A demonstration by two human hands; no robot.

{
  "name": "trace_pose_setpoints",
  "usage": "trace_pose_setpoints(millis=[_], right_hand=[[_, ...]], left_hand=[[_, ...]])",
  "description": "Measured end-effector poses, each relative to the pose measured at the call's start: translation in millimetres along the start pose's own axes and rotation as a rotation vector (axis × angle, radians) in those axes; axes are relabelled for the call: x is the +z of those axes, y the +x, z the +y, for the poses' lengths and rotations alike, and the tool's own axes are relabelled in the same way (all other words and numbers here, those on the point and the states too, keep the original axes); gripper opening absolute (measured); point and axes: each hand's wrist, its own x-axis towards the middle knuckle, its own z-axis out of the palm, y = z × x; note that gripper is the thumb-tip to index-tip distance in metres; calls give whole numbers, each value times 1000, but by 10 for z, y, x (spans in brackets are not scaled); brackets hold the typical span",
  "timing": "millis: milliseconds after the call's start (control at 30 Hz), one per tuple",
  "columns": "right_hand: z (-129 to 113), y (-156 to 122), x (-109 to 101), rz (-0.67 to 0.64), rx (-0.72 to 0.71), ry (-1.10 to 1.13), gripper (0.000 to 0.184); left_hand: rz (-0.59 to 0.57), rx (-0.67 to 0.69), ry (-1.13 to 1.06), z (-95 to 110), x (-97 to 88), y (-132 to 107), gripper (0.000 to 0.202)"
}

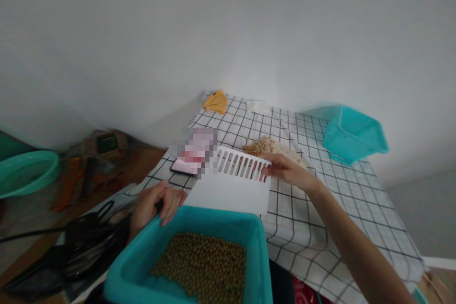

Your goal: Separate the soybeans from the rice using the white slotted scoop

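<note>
A teal plastic bin [265, 256] stands close in front of me, with many small round brownish-green beans [210, 259] spread over its floor. My left hand [158, 202] is closed over its far left corner, fingers curled on the rim. Just beyond the bin, my right hand [281, 169] grips a white plastic board [231, 192] by its far right corner. A row of long slots runs along the board's far end, and its near edge meets the bin's far rim. Behind the board, a small pile of tan beans [261, 146] lies on the checked tablecloth [306, 209].
A phone [192, 154] lies left of the board. Farther back are a yellow cloth-like item [216, 102] and a white tissue [258, 107]. An angular teal container [354, 135] sits at the right rear. Black bags [89, 242] and a green basin [30, 173] are at left.
</note>
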Motion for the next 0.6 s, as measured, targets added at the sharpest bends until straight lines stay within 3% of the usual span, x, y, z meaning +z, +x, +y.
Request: trace_pose_setpoints(millis=[267, 600], right_hand=[[2, -91, -116, 166, -5, -82, 15], [74, 22, -66, 102, 16, -198, 22]], left_hand=[[-43, 44, -43, -39, -17, 3, 65], [-31, 35, -7, -32, -38, 8, 64]])
